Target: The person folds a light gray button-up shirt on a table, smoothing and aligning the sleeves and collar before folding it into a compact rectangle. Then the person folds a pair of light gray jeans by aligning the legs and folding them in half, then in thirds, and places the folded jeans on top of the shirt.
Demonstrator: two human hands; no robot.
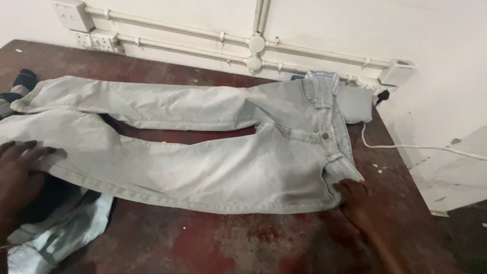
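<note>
dark red table (203,243), pale jeans (203,162) flat under open left hand (20,172) and open right hand (355,200)

There are no packages, labels, signs or screens in this view.
</note>
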